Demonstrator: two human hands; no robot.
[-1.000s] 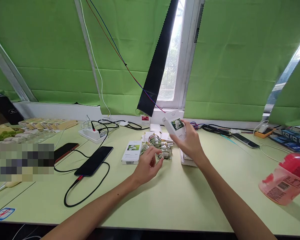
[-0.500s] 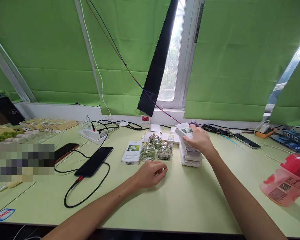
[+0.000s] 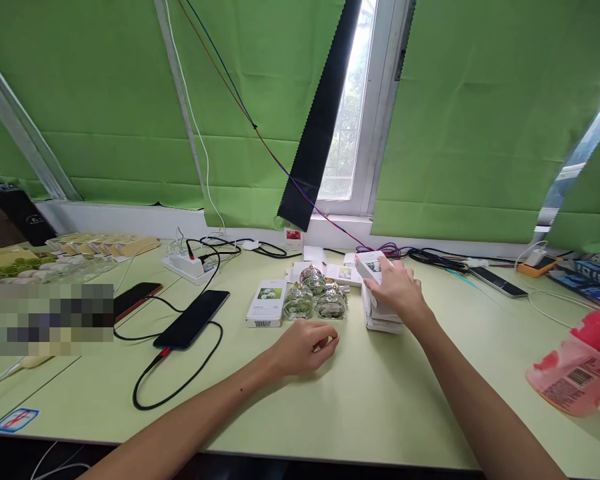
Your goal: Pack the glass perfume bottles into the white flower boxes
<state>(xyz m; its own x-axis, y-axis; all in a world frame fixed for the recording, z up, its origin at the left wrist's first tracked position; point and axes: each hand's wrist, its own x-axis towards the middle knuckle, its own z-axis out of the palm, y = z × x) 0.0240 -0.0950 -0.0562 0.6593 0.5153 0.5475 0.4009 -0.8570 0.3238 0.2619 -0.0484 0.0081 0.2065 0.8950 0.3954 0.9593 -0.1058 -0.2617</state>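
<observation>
My right hand (image 3: 397, 287) grips a small white box (image 3: 371, 265) with a flower picture, over a stack of white boxes (image 3: 381, 317). The hand covers part of that stack. Loosely curled on the tabletop, my left hand (image 3: 307, 347) holds nothing I can see. Just beyond it stand three round clear glass bottles, the left one (image 3: 298, 302), the right one (image 3: 331, 303) and one behind (image 3: 312, 277). To their left lies a flat white box (image 3: 267, 303) with a flower picture and barcode. More white boxes (image 3: 343, 274) lie behind the bottles.
A black phone (image 3: 193, 320) with a looped cable lies at left, near another phone (image 3: 135, 300). Behind them is a white power strip (image 3: 185, 265). A pink container (image 3: 577, 367) stands at right, and a third phone (image 3: 497, 282) lies further back.
My right hand and the white box over the stack have dipped slightly and shifted. My left hand stays in place on the table. The whole view has shifted a little.
</observation>
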